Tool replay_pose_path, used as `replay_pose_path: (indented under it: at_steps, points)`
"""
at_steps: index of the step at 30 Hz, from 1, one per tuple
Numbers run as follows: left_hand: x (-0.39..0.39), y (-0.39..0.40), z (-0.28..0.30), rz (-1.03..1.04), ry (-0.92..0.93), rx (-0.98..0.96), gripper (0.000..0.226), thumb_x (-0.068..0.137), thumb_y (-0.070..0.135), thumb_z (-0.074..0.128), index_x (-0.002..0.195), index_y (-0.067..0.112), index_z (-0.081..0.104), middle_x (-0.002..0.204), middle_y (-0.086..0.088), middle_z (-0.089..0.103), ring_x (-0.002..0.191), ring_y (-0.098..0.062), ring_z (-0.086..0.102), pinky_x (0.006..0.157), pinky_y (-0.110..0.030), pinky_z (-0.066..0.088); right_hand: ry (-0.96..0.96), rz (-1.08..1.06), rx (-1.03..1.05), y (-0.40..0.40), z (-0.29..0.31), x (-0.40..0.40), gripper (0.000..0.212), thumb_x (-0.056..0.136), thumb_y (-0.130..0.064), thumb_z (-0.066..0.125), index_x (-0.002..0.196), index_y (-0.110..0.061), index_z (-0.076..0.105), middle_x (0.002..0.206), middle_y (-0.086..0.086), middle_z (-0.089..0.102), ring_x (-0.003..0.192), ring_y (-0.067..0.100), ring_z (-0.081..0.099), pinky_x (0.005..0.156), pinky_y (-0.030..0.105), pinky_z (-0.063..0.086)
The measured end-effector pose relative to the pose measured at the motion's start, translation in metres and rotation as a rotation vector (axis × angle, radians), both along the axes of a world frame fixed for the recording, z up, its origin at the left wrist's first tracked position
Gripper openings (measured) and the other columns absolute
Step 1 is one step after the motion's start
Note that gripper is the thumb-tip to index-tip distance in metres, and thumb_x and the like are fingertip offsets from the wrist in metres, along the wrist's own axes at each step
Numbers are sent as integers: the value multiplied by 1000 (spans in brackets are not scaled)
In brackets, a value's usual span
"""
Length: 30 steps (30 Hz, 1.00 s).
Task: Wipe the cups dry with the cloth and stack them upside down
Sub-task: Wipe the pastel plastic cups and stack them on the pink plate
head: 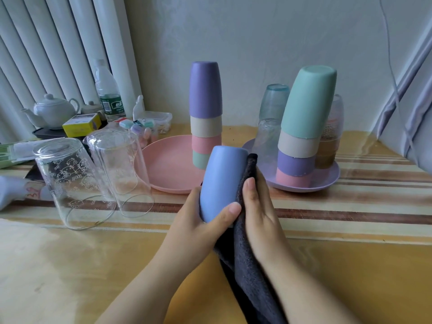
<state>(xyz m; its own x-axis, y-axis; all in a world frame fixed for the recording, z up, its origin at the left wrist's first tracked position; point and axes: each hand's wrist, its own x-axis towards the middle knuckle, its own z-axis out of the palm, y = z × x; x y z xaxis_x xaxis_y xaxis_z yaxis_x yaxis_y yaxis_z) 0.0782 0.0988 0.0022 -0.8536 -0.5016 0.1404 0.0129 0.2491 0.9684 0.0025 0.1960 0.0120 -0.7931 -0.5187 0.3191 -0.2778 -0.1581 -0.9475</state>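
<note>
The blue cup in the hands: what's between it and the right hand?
In the head view, a dark cloth lies between the blue cup and the right hand, which presses it against the cup's side. The left hand grips the cup bare.

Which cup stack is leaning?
The stack on the purple plate, topped by the green cup, tilts right; the stack on the pink plate stands straight.

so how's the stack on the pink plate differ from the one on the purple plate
The pink plate stack stands upright, purple cup on top. The purple plate stack leans, mint cup on top, with clear cups beside it. Both hold four upside-down cups.
</note>
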Motion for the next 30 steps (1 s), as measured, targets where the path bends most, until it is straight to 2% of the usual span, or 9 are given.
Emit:
replay_pose_path:
  at_steps: [4, 7, 9, 11, 14, 18, 23, 27, 30]
  points:
    - [4, -4, 4, -228, 14, 84, 58, 67, 61, 62, 114, 29, 61, 107, 11, 72, 98, -5, 68, 78, -21, 53, -184, 42, -46, 8, 9, -9, 24, 95, -45, 40, 113, -37, 53, 125, -26, 53, 109, -19, 49, 96, 6, 36]
    - [6, -2, 8, -319, 56, 174, 53, 68, 55, 61, 112, 26, 63, 108, 9, 73, 99, -6, 68, 76, -16, 51, -259, -4, -45, 15, 17, -11, 23, 81, -55, 35, 87, -38, 49, 82, -39, 58, 69, -27, 53, 66, -6, 38]
    - [7, 0, 7, -300, 105, 272, 55, 68, 53, 62, 116, 26, 63, 114, 7, 72, 106, -8, 67, 81, -18, 51, -241, -55, 0, 15, 21, -4, 43, 50, -67, 32, 84, -41, 38, 77, -45, 47, 59, -35, 43, 59, -11, 29]
    - [5, 2, 4, -209, 155, 310, 63, 65, 55, 64, 120, 25, 61, 116, 7, 70, 108, -7, 65, 85, -23, 51, -257, 32, -15, 12, 16, -3, 33, 68, -62, 32, 85, -39, 50, 72, -39, 58, 54, -28, 49, 57, -8, 35]
    - [-2, 1, 0, -2, 188, 209, 62, 55, 62, 65, 106, 27, 56, 92, 20, 69, 83, 5, 63, 70, -12, 49, -118, 100, 100, 1, 8, 0, 35, 100, -23, 26, 89, -24, 58, 73, -20, 67, 53, -14, 58, 49, 0, 41]
    - [-9, -2, -5, 89, 105, 21, 68, 46, 64, 70, 100, 30, 48, 89, 17, 60, 73, 9, 56, 60, -9, 43, -350, 44, 85, 2, 2, -12, 30, 101, -26, 30, 118, -19, 53, 102, -17, 48, 84, -5, 50, 51, -8, 30]
    - [-13, -11, -14, 203, 58, -64, 72, 41, 67, 73, 99, 33, 49, 101, 11, 62, 92, -2, 59, 72, -21, 49, -196, -59, 222, -1, -4, -17, 22, 98, -28, 42, 102, -20, 62, 85, -10, 63, 74, 3, 56, 56, 0, 39]
    - [-11, -16, -12, 296, 48, -25, 69, 42, 68, 70, 96, 27, 53, 92, 7, 63, 79, -5, 60, 66, -24, 49, -89, -97, 283, -3, -12, -18, 19, 95, -26, 51, 80, -21, 63, 65, -11, 60, 54, -3, 51, 48, 9, 36]
    - [-9, -14, -10, 343, 18, -88, 68, 44, 64, 70, 95, 25, 50, 91, 5, 62, 82, -7, 59, 67, -27, 50, -77, -143, 252, -1, -16, -26, 21, 95, -23, 50, 77, -24, 62, 66, -13, 60, 59, -2, 54, 50, 9, 36]
